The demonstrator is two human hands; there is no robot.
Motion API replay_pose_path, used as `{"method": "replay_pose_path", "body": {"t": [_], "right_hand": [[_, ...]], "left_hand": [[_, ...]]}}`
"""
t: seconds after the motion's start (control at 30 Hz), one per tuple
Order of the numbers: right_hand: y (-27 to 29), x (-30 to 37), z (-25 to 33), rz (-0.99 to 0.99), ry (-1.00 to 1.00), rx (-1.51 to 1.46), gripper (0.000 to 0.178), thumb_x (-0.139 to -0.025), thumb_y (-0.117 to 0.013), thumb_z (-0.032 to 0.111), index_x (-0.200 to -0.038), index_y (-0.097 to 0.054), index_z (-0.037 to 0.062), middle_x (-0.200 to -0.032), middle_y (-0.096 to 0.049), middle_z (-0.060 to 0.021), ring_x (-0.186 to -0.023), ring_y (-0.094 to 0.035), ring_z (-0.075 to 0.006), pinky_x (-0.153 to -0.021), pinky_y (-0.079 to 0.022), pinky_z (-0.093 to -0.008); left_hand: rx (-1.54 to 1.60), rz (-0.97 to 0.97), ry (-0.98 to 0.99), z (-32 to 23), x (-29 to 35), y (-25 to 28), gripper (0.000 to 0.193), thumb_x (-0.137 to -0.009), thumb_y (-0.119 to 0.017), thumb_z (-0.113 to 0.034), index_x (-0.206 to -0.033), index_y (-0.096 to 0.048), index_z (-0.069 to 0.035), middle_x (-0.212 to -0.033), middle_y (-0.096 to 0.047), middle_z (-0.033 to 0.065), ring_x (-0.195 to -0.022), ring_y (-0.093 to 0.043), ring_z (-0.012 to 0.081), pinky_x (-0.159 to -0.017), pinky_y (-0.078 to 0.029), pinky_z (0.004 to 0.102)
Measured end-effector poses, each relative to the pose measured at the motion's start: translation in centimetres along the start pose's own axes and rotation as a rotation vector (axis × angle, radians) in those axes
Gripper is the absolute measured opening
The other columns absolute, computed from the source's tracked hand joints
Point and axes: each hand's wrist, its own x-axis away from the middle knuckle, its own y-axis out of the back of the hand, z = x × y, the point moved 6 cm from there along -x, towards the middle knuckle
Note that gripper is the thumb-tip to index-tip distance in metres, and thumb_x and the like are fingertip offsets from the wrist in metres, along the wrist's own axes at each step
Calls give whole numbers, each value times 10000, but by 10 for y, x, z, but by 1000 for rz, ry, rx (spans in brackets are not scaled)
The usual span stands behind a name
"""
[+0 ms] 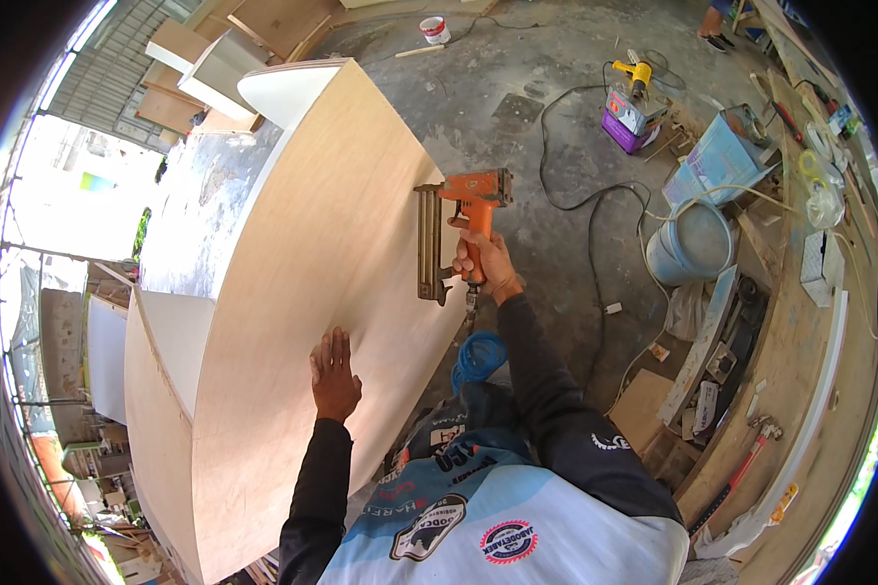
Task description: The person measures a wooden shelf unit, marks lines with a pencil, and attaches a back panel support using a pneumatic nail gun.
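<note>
In the head view, the right hand (491, 261) wraps its fingers round the grip of an orange metal nail gun (478, 190), whose long brass-coloured magazine runs lengthwise in the picture over the right edge of a broad, pale plywood panel (273, 253). The left hand (335, 382), fingers extended and together, appears to lie on the panel, left of and nearer the body than the gun. A round light-blue plastic bucket (665, 261) stands to the right; its contents are unclear.

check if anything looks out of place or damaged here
Mostly the floor: a black cord snakes loosely across it and a yellow tool perches on a purple box, which looks untidy. The panel shows no obvious damage, and nothing looks wrong with the nail gun in the right hand.
</note>
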Motion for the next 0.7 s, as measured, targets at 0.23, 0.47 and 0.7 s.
{"method": "replay_pose_path", "body": {"t": [0.23, 0.47, 0.7], "right_hand": [[-1, 5, 1, -2, -8, -3, 397, -931, -572, 156, -1270, -530, -45, -639, -536, -32, -474, -477, -112, -506, -492, -322], [-2, 6, -3, 16, -8, -14, 405, -930, -568, 148, -1280, -523, -52, -642, -537, -34, -476, -465, -108, -509, -484, -322], [-2, 5, -4, 22, -18, -4, 396, -926, -575, 152, -1266, -532, -48, -649, -539, -33, -474, -466, -106, -508, -481, -315]], "left_hand": [[-5, 3, 19, 1, 0, 4, 927, -814, -629, -355, -1562, -143, -106, -1637, -87, 64, -1500, -97, 258, -1180, -96, 497], [8, -9, -1, 1, 0, 1, 950, -823, -640, -350, -1560, -109, -75, -1636, -45, 104, -1503, -44, 315, -1180, -85, 540], [8, 2, 17, -1, -1, 10, 900, -826, -613, -339, -1562, -152, -105, -1638, -86, 58, -1500, -105, 254, -1176, -132, 490]]}}
